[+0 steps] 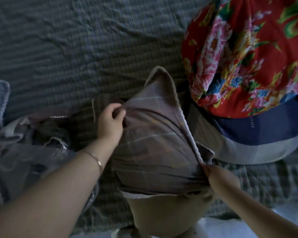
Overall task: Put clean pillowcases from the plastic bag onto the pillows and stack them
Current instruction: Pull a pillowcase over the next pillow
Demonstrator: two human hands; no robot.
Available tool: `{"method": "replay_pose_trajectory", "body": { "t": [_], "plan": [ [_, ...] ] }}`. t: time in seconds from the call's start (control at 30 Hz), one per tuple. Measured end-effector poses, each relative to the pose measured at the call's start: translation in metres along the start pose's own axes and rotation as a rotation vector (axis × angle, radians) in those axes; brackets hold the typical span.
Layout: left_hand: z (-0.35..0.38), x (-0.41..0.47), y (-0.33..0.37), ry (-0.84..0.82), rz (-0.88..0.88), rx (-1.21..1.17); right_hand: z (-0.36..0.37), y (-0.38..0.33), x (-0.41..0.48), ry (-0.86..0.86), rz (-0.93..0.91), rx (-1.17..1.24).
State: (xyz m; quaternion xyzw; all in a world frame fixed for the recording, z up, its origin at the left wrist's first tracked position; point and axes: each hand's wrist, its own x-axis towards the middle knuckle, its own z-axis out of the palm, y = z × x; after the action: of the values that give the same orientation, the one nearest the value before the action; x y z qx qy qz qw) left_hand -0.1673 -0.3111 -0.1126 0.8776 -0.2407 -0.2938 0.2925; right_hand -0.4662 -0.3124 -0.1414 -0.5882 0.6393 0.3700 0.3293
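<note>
half-dressed pillow: where the pull may fail

the checked pillowcase [153, 143] covers the far part of the tan pillow [162, 213] in the middle of the bed [58, 48]; the pillow's near end is still bare. the left hand [110, 121] pinches a fold at the case's upper left, its fingers [118, 111] curled into the cloth. the right hand [218, 176] grips the right hem, fingers closed round the edge.

the far corner of the case stands up limp, so the filling probably has not reached it. pulling harder on one side would likely twist the case and leave that corner empty. the left pinch looks shallow and could slip. the floral pillow [244, 57] sits on a navy and grey pillow [248, 138] just beside the hem, so a wide tug might nudge that stack. the plastic bag [33, 152] lies to the left.
</note>
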Motion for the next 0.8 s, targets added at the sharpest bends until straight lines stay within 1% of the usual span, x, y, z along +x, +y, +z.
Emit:
{"method": "replay_pose_trajectory", "body": {
  "t": [0.03,0.07,0.13,0.17,0.2,0.23,0.27,0.3,0.33,0.43,0.53,0.57,0.63,0.67,0.7,0.73,0.8],
  "plan": [
    [0.000,-0.012,-0.012,0.000,0.067,0.078,-0.010,-0.005,0.003,0.030,-0.013,-0.079],
    [0.000,-0.028,-0.026,-0.015,0.093,0.140,-0.019,-0.010,0.004,0.071,-0.053,-0.171],
    [-0.001,-0.060,-0.055,-0.049,0.078,0.308,-0.036,-0.031,-0.004,0.207,-0.220,-0.309],
    [-0.003,-0.073,-0.067,-0.048,0.087,0.384,-0.039,-0.043,-0.006,0.296,-0.349,-0.296],
    [-0.004,-0.080,-0.076,-0.044,0.112,0.436,-0.041,-0.056,-0.009,0.395,-0.512,-0.224],
    [-0.005,-0.084,-0.083,-0.050,0.140,0.466,-0.041,-0.070,-0.009,0.459,-0.674,-0.159],
    [-0.005,-0.084,-0.085,-0.066,0.169,0.501,-0.039,-0.081,-0.007,0.492,-0.795,-0.126],
    [-0.006,-0.081,-0.086,-0.081,0.196,0.529,-0.036,-0.092,-0.006,0.471,-0.855,-0.149],
    [-0.006,-0.077,-0.085,-0.085,0.220,0.542,-0.035,-0.100,-0.004,0.441,-0.883,-0.195],
    [-0.008,-0.073,-0.076,-0.081,0.293,0.506,-0.036,-0.108,0.002,0.502,-0.978,-0.271],
    [-0.017,-0.084,-0.064,-0.076,0.274,0.373,-0.040,-0.092,0.012,0.576,-1.122,-0.308],
    [-0.020,-0.090,-0.061,-0.133,0.275,0.339,-0.039,-0.080,0.014,0.571,-1.180,-0.305],
    [-0.023,-0.097,-0.059,-0.378,0.339,0.355,-0.031,-0.042,0.014,0.522,-1.250,-0.264],
    [-0.025,-0.094,-0.059,-0.487,0.369,0.387,-0.027,-0.027,0.010,0.484,-1.241,-0.236],
    [-0.027,-0.089,-0.059,-0.551,0.377,0.415,-0.022,-0.015,0.005,0.468,-1.217,-0.218],
    [-0.027,-0.082,-0.063,-0.570,0.378,0.425,-0.017,-0.010,0.001,0.468,-1.176,-0.199],
    [-0.024,-0.073,-0.075,-0.488,0.398,0.451,-0.014,-0.016,-0.003,0.482,-1.083,-0.158]
  ]
}}
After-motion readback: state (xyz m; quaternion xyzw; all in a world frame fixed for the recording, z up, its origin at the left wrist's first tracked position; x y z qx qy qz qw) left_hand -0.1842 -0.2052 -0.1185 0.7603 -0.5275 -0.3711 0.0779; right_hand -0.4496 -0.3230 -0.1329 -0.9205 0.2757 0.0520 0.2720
